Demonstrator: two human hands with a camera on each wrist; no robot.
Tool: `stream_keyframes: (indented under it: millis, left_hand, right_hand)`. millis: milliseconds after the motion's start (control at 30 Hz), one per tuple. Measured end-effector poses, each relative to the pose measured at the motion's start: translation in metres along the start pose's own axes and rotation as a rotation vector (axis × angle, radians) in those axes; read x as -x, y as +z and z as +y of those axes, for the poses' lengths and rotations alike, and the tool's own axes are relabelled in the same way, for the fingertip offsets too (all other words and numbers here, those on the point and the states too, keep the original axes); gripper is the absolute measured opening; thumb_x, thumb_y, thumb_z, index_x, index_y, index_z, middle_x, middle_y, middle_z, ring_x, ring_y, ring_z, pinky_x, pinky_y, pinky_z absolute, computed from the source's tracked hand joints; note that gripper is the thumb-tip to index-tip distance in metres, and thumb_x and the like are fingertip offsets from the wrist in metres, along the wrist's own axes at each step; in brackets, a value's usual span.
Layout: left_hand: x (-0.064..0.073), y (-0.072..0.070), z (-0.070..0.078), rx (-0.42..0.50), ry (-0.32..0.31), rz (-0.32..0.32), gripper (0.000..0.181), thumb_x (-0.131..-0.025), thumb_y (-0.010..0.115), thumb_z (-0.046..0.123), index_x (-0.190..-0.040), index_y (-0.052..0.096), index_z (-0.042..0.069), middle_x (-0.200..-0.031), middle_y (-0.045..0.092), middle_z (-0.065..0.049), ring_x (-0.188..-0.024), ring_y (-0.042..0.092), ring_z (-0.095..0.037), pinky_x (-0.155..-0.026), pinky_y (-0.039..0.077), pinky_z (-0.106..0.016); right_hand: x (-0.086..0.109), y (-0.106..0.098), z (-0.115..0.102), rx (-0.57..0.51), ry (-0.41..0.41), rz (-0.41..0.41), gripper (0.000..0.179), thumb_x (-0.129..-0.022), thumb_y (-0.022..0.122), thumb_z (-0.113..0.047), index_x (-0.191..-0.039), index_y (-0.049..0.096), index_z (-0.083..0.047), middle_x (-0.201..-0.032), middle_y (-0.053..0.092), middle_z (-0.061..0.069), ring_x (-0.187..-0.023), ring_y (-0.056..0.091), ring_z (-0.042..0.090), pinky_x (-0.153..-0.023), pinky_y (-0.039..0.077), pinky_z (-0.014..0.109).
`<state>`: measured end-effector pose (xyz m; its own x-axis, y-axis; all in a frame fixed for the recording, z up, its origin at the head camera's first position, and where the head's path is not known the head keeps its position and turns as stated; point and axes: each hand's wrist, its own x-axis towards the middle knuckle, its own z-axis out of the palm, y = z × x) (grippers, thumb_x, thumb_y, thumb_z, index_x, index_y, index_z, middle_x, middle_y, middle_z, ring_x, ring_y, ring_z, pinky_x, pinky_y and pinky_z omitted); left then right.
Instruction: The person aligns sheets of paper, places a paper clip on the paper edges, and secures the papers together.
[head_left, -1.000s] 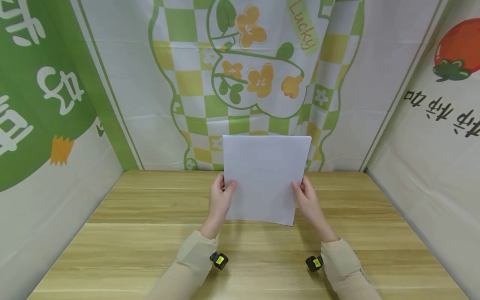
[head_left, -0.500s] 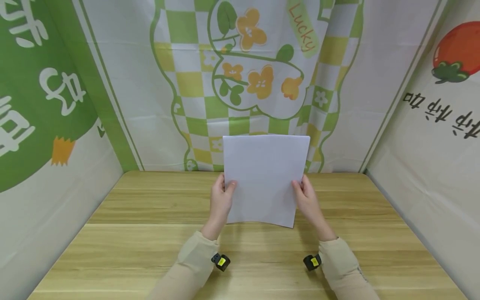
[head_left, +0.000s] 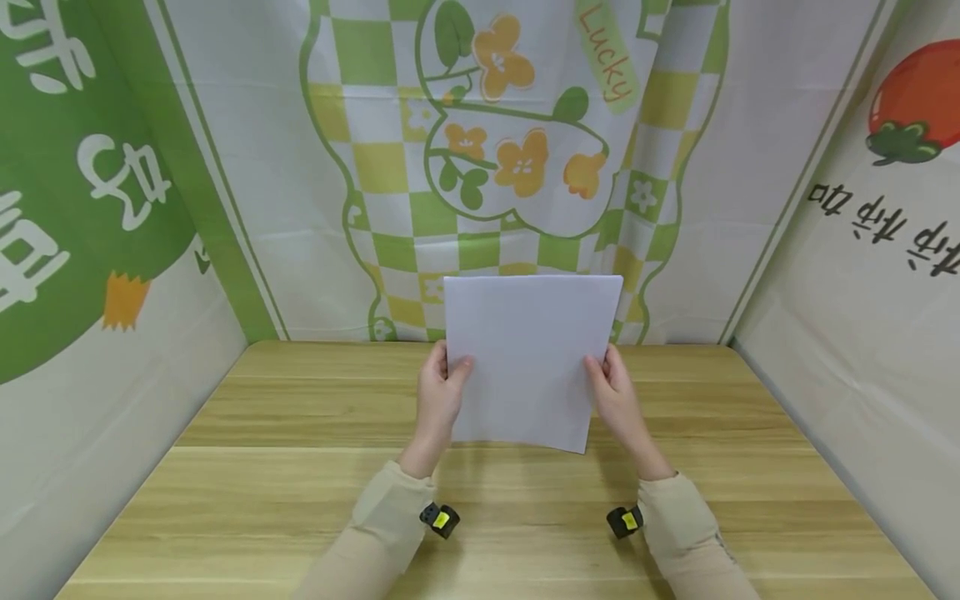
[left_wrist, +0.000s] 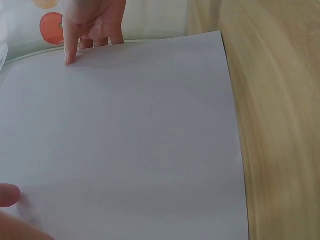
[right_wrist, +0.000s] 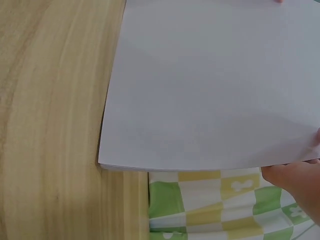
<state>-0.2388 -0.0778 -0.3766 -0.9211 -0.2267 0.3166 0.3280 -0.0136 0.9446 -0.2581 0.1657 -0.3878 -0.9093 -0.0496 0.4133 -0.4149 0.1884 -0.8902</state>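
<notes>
Wood table (head_left: 300, 475) fills the lower part of the frame. Back cloth (head_left: 477, 248), upper centre: green, yellow and white checks (head_left: 380, 167), orange flowers (head_left: 510, 73), "Lucky" label (head_left: 606, 58) near the top. Left cloth (head_left: 135, 237), left edge: green over white, white characters (head_left: 142, 175), orange patch (head_left: 124, 300) near them. Right cloth (head_left: 847, 333), right edge: whitish, red tomato (head_left: 915, 92), dark characters (head_left: 870, 218) under it.

Here's the paper stack (head_left: 528, 367), centre, before the curtain (head_left: 517, 167)
Left hand (head_left: 438, 398) at its left edge, right hand (head_left: 619, 402) at its right, thumbs (head_left: 461, 372) in front; the table (head_left: 300, 450) sits behind its lower part, left wall (head_left: 82, 275) and right wall (head_left: 862, 308) flanking wide
</notes>
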Motion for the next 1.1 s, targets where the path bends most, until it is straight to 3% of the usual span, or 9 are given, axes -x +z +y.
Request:
stream_keyframes:
  millis: [200, 500, 633, 867, 1100]
  left_hand:
    - [-0.003, 0.000, 0.005, 0.003, 0.019, -0.007, 0.024, -0.092, 0.053, 0.000, -0.115, 0.056, -0.004, -0.116, 0.062, -0.019, -0.106, 0.058, -0.023, -0.089, 0.045, -0.031]
    - [-0.003, 0.003, 0.013, 0.012, 0.013, 0.001, 0.027, -0.092, 0.049, -0.002, -0.118, 0.055, -0.006, -0.120, 0.060, -0.021, -0.112, 0.056, -0.026, -0.095, 0.043, -0.038]
    - [-0.002, 0.005, 0.013, 0.026, 0.026, 0.014, 0.027, -0.092, 0.049, -0.003, -0.118, 0.055, -0.005, -0.120, 0.061, -0.020, -0.111, 0.056, -0.025, -0.096, 0.042, -0.038]
    - [0.000, 0.007, 0.014, 0.039, 0.024, 0.026, 0.027, -0.092, 0.049, -0.003, -0.118, 0.055, -0.005, -0.118, 0.061, -0.019, -0.110, 0.055, -0.023, -0.096, 0.042, -0.036]
    - [-0.001, 0.006, 0.018, 0.023, 0.027, 0.032, 0.024, -0.092, 0.051, -0.002, -0.115, 0.056, -0.004, -0.113, 0.062, -0.020, -0.103, 0.057, -0.021, -0.088, 0.043, -0.028]
  right_hand:
    - [-0.003, -0.001, -0.004, 0.009, -0.019, 0.012, 0.032, -0.101, 0.041, -0.010, -0.127, 0.042, 0.008, -0.084, 0.043, 0.005, -0.068, 0.037, 0.006, -0.058, 0.033, 0.018]
    - [0.005, 0.004, -0.044, 0.023, 0.016, 0.030, 0.029, -0.100, 0.038, 0.000, -0.124, 0.042, 0.015, -0.072, 0.033, 0.002, -0.059, 0.032, 0.005, -0.054, 0.030, 0.019]
    - [0.005, 0.005, -0.041, 0.007, 0.010, 0.054, 0.028, -0.100, 0.039, 0.001, -0.123, 0.043, 0.016, -0.073, 0.036, 0.004, -0.058, 0.031, 0.005, -0.053, 0.030, 0.019]
    - [-0.002, 0.003, -0.018, -0.013, 0.007, 0.076, 0.029, -0.100, 0.041, -0.005, -0.125, 0.045, 0.011, -0.069, 0.034, 0.001, -0.055, 0.031, 0.005, -0.051, 0.029, 0.020]
    - [-0.005, 0.003, -0.012, -0.030, -0.067, 0.086, 0.029, -0.101, 0.042, -0.009, -0.123, 0.047, 0.009, -0.070, 0.034, 0.000, -0.055, 0.030, 0.004, -0.049, 0.028, 0.021]
